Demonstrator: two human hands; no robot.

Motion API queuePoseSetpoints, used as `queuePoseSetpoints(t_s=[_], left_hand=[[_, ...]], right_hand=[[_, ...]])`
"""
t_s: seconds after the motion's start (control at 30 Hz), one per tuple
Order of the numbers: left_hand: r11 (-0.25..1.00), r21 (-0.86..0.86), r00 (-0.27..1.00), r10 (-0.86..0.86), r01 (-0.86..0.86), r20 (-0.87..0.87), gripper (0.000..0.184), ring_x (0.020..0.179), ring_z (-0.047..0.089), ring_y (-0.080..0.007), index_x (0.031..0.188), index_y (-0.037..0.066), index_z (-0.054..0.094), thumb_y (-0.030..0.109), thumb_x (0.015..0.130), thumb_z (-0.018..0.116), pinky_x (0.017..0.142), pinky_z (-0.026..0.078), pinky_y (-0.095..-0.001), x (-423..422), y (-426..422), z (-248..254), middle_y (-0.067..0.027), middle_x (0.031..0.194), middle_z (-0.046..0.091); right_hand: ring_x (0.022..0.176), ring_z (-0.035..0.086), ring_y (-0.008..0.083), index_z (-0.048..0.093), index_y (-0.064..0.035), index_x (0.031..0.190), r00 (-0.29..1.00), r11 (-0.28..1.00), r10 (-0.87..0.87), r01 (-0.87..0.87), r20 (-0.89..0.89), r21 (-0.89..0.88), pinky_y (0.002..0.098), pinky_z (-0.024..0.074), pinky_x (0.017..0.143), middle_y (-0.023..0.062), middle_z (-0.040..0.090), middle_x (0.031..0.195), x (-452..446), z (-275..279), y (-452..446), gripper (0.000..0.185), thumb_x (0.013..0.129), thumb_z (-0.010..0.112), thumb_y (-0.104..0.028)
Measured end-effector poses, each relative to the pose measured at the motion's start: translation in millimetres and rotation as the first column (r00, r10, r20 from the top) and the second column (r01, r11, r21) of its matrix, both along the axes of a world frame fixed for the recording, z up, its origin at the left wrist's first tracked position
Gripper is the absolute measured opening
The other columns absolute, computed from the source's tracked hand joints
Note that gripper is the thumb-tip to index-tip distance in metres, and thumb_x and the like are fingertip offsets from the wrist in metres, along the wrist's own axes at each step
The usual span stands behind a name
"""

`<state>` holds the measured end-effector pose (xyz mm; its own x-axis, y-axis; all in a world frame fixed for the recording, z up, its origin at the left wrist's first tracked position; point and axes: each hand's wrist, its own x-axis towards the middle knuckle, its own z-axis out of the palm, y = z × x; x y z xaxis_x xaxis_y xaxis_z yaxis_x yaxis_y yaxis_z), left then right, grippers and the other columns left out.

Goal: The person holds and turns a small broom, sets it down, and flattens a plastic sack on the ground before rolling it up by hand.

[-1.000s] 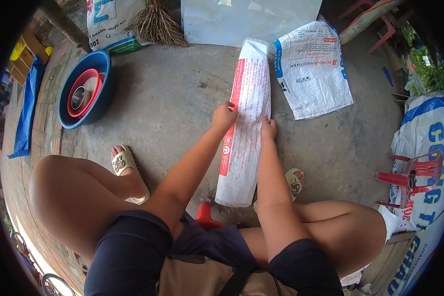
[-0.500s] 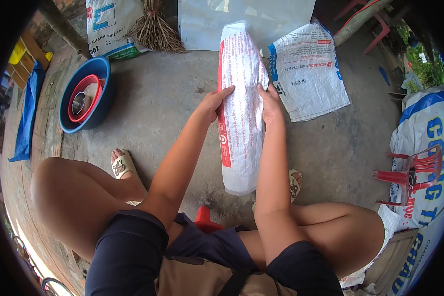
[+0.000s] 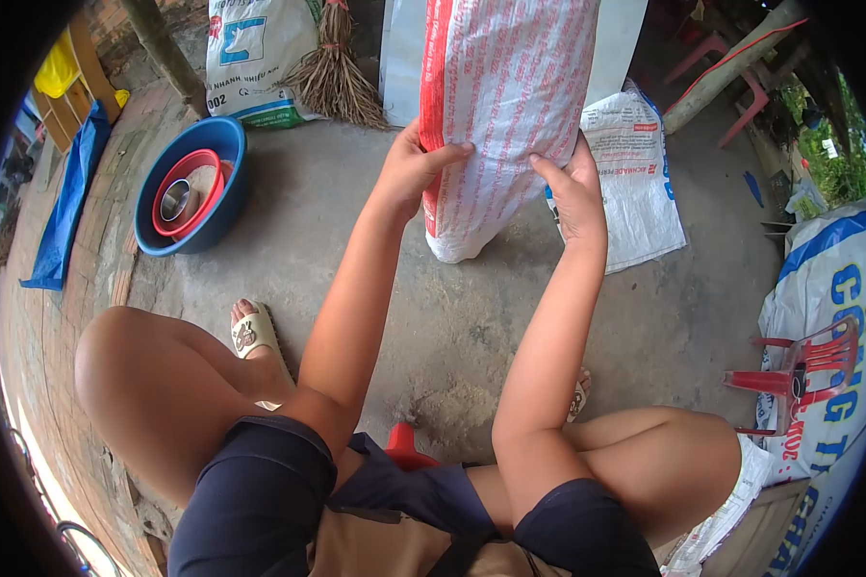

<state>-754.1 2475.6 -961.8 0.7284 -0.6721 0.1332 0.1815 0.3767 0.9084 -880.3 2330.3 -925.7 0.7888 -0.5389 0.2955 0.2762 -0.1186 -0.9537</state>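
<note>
A white woven sack (image 3: pixel 510 87) with red print and a red band along its left edge is held up in front of me, its top cut off by the frame. My left hand (image 3: pixel 416 168) grips the left edge, thumb lying over the front. On the right edge, my right hand (image 3: pixel 574 190) holds the sack the same way, thumb in front and fingers behind. The sack's narrower lower end hangs above the concrete floor. Behind my right hand, another printed sack (image 3: pixel 635 183) lies flat on the floor.
Left on the floor stands a blue basin (image 3: pixel 231 188) with a red basin (image 3: pixel 164 185) and a metal bowl (image 3: pixel 174 201) inside. A straw broom (image 3: pixel 337 77) leans by an upright sack (image 3: pixel 260 48). To the right are a red plastic chair (image 3: pixel 799 380) and a large printed sheet (image 3: pixel 827 317).
Both hands have lifted the sack up and away from me, and its lower end has risen. The sack now looks wider, and the view has shifted slightly.
</note>
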Motion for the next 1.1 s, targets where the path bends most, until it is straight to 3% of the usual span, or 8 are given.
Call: queuePoseSetpoints(t_s=[0.1, 0.27, 0.43, 0.73, 0.83, 0.93, 1.03, 1.1], left_hand=[[0.994, 0.105, 0.996, -0.047, 0.039, 0.074, 0.049, 0.098, 0.055, -0.0196, 0.115, 0.000, 0.050, 0.010, 0.071, 0.070, 0.089, 0.041, -0.0340, 3, 12, -3, -0.0114, 0.106, 0.059], [0.925, 0.249, 0.956, -0.292, 0.288, -0.020, 0.060, 0.104, 0.052, -0.0196, 0.121, 0.000, 0.046, 0.029, 0.075, 0.071, 0.091, 0.039, -0.0339, 4, 27, 0, -0.0127, 0.113, 0.056], [0.882, 0.299, 0.932, -0.340, 0.363, -0.127, 0.063, 0.105, 0.053, -0.0193, 0.122, -0.003, 0.045, 0.032, 0.076, 0.070, 0.092, 0.040, -0.0337, 3, 31, -10, -0.0142, 0.115, 0.055], [0.477, 0.630, 0.786, -0.451, 0.613, -0.423, 0.052, 0.090, 0.061, -0.0160, 0.115, 0.004, 0.053, 0.033, 0.075, 0.069, 0.077, 0.050, -0.0317, -1, 25, -89, -0.0093, 0.105, 0.061], [0.096, 0.735, 0.656, -0.539, 0.671, -0.528, 0.063, 0.090, 0.061, -0.0177, 0.113, 0.006, 0.054, 0.046, 0.068, 0.072, 0.071, 0.052, -0.0329, 0, 28, -119, -0.0099, 0.107, 0.060], [-0.106, 0.788, 0.624, -0.550, 0.607, -0.555, 0.069, 0.087, 0.062, -0.0192, 0.110, 0.006, 0.055, 0.054, 0.064, 0.072, 0.069, 0.053, -0.0344, -14, 36, -138, -0.0123, 0.108, 0.060], [-0.166, 0.755, 0.550, -0.589, 0.634, -0.592, 0.079, 0.083, 0.063, -0.0253, 0.109, 0.004, 0.056, 0.060, 0.056, 0.074, 0.068, 0.053, -0.0372, -27, 48, -170, -0.0145, 0.111, 0.058], [-0.196, 0.673, 0.496, -0.537, 0.713, -0.682, 0.084, 0.082, 0.062, -0.0282, 0.109, 0.003, 0.056, 0.064, 0.054, 0.072, 0.069, 0.053, -0.0375, -25, 51, -190, -0.0159, 0.112, 0.056]], right_hand=[[0.111, 0.045, 0.0183, 0.041, 0.0016, 0.120, 0.998, 0.999, -0.031, 0.029, -0.055, -0.039, 0.0305, 0.0313, 0.096, 0.0102, 0.050, 0.117, 2, -7, 10, 0.055, 0.071, 0.065, -0.008], [0.116, 0.041, 0.0199, 0.041, 0.0023, 0.125, 0.993, 0.986, 0.009, 0.011, -0.120, 0.169, 0.0332, 0.0201, 0.102, 0.0126, 0.047, 0.124, 4, -20, 2, 0.074, 0.075, 0.064, -0.048], [0.115, 0.043, 0.0209, 0.048, 0.0050, 0.117, 0.931, 0.968, 0.058, 0.036, -0.360, 0.248, 0.0346, 0.0227, 0.100, 0.0141, 0.053, 0.117, 2, -21, -5, 0.067, 0.076, 0.065, -0.045], [0.088, 0.059, 0.0238, 0.059, 0.0051, 0.103, 0.401, 0.985, -0.100, -0.091, -0.911, -0.148, 0.0343, 0.0431, 0.080, 0.0169, 0.063, 0.095, 2, -65, -6, 0.055, 0.066, 0.075, -0.033], [0.087, 0.060, 0.0231, 0.058, 0.0063, 0.104, 0.230, 0.945, 0.143, -0.322, -0.963, 0.063, 0.0341, 0.0443, 0.078, 0.0152, 0.063, 0.097, 3, -106, -15, 0.061, 0.061, 0.079, -0.032], [0.092, 0.059, 0.0243, 0.058, 0.0056, 0.106, 0.087, 0.892, 0.412, -0.239, -0.907, 0.383, 0.0373, 0.0448, 0.081, 0.0155, 0.062, 0.103, -7, -145, -13, 0.070, 0.053, 0.084, -0.032], [0.099, 0.056, 0.0266, 0.051, 0.0066, 0.115, -0.133, 0.887, 0.370, -0.244, -0.919, 0.392, 0.0396, 0.0440, 0.084, 0.0181, 0.056, 0.114, -18, -147, 8, 0.079, 0.055, 0.084, -0.034], [0.089, 0.061, 0.0300, 0.056, -0.0021, 0.110, -0.293, 0.862, 0.325, -0.300, -0.899, 0.410, 0.0446, 0.0497, 0.075, 0.0153, 0.059, 0.108, -23, -246, -5, 0.062, 0.061, 0.081, -0.031]])
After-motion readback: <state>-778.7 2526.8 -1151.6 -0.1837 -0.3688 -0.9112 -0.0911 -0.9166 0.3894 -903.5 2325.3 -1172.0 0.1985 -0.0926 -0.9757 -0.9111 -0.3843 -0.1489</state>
